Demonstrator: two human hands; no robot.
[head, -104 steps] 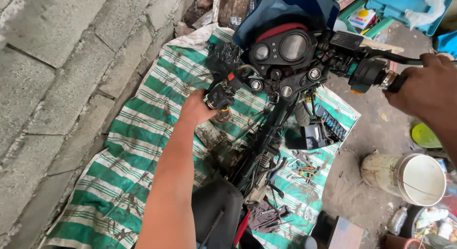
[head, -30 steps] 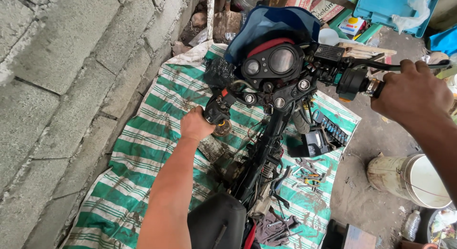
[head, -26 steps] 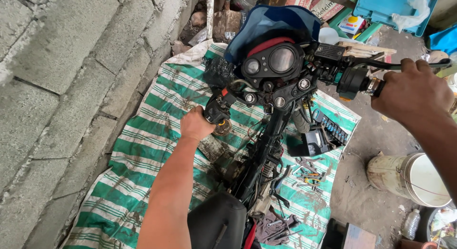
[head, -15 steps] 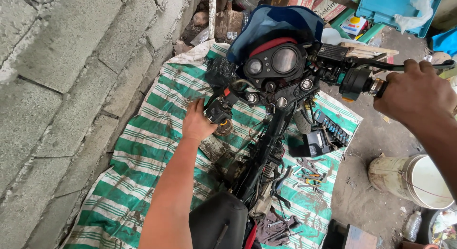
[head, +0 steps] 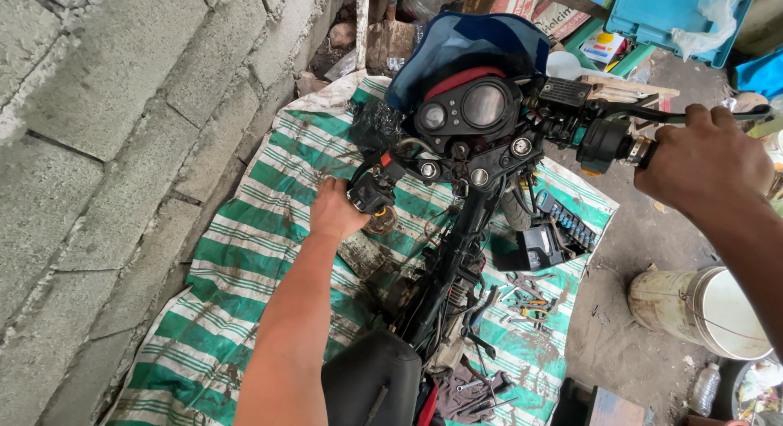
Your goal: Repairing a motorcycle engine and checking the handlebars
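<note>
We stand over a stripped motorbike, its black seat (head: 371, 377) nearest us and the frame running away toward the handlebar. Our left hand (head: 336, 210) is wrapped round the left end of the handlebar at the black switch block (head: 371, 194), fingers closed on it; half a second ago this hand sat a touch lower and looser, so it has slid up into a firmer hold. Our right hand (head: 701, 157) is closed on the right grip (head: 608, 141), fingers over the lever, much as a second ago. With both ends held, we judge the handlebar steadied. Beyond sits the round gauge cluster (head: 469, 112) under the blue cowl (head: 469, 47). Tools lie on the green striped cloth (head: 245, 255) beneath, a white bucket (head: 701, 312) to the right
</note>
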